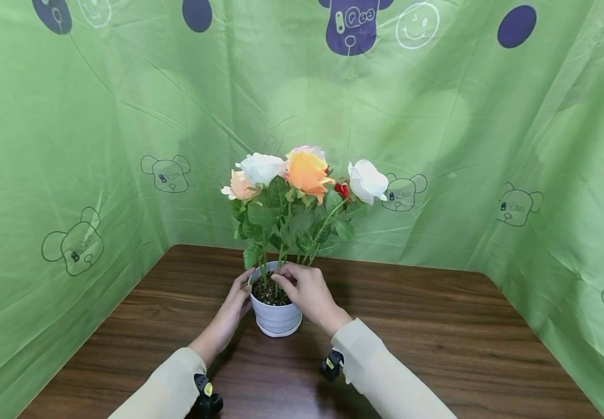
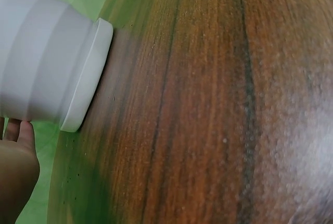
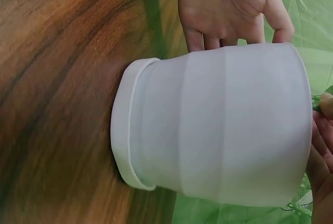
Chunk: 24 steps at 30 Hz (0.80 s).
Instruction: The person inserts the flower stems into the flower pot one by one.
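A white ribbed flower pot (image 1: 277, 318) on a matching saucer (image 1: 278, 333) stands upright on the table. Dark soil (image 1: 266, 295) fills it, and several leafy rose stems rise from it. My left hand (image 1: 233, 302) holds the pot from its left side, thumb by the rim; in the right wrist view its fingers pass behind the pot (image 3: 244, 125). Just above the soil, my right hand (image 1: 311, 294) pinches a green stem (image 3: 316, 102) between thumb and fingers. Orange (image 1: 308, 173), white (image 1: 368, 181), peach (image 1: 240, 186) and partly hidden red (image 1: 342, 190) roses top the stems.
The dark wooden table (image 1: 417, 326) extends around the pot. Green fabric (image 1: 281, 105) with bear prints hangs behind it and along both sides. A small black device (image 1: 208, 397) sits at the left cuff, another black device (image 1: 331, 365) at the right.
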Each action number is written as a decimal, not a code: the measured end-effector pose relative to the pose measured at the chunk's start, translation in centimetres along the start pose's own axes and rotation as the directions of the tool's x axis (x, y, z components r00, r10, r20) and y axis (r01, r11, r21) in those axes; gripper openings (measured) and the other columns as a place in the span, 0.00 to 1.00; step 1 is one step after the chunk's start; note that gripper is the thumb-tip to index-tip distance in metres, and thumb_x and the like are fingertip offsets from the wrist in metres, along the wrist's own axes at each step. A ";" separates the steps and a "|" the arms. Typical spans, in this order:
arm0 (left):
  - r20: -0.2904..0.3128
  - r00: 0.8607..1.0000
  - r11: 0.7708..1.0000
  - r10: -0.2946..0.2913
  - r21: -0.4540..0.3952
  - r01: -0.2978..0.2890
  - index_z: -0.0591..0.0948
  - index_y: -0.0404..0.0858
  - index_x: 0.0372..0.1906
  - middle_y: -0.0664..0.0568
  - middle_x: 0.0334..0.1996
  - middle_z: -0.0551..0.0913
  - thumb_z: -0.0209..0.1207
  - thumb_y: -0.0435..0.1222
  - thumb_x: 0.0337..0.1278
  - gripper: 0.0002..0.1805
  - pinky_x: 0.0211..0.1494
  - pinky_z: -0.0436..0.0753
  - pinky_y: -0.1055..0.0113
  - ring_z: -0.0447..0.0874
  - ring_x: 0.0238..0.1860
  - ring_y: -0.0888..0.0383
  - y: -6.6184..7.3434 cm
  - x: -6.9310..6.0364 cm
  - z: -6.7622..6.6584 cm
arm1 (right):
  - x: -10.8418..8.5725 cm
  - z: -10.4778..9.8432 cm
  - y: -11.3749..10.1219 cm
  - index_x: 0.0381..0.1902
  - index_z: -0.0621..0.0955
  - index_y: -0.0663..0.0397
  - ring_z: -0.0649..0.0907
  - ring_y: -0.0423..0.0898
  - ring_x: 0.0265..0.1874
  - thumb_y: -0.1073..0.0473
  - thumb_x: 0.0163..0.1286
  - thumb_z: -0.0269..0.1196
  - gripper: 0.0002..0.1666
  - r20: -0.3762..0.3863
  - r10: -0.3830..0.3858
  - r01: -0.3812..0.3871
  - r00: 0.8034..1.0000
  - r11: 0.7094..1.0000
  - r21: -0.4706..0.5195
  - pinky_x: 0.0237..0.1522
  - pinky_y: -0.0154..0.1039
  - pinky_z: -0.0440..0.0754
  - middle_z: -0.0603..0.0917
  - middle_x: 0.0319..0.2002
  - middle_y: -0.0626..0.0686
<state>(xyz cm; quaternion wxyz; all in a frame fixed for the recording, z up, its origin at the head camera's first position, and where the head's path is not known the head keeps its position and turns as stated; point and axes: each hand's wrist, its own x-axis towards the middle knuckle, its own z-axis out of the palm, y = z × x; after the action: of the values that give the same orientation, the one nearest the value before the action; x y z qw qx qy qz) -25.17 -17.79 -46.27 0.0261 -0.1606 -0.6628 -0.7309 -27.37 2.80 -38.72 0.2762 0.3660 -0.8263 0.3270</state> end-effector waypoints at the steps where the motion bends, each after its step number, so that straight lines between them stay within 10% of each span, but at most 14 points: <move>1: 0.001 1.000 1.000 0.000 0.001 0.000 0.51 0.41 0.79 0.39 0.77 0.48 0.36 0.38 0.81 0.28 0.75 0.50 0.43 0.48 0.76 0.45 0.0 0.0 0.0 | 0.0 0.0 0.0 0.33 0.84 0.48 0.77 0.34 0.23 0.54 0.70 0.68 0.07 -0.002 0.011 -0.011 1.000 1.000 0.002 0.25 0.29 0.76 0.83 0.26 0.41; 24: -0.024 1.000 1.000 -0.014 0.016 0.015 0.51 0.41 0.79 0.40 0.78 0.46 0.36 0.38 0.81 0.28 0.75 0.51 0.41 0.47 0.76 0.42 0.1 0.0 0.1 | -1.4 0.4 0.2 0.45 0.84 0.61 0.86 0.34 0.28 0.57 0.68 0.69 0.13 0.019 0.228 -0.223 0.974 0.929 0.294 0.32 0.32 0.84 0.88 0.32 0.47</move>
<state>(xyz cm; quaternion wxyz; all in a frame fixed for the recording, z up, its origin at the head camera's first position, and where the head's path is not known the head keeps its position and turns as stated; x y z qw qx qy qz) -25.13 -17.66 -46.14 0.0302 -0.1467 -0.6696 -0.7275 -26.79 3.23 -40.00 0.1857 0.3032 -0.8028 0.4786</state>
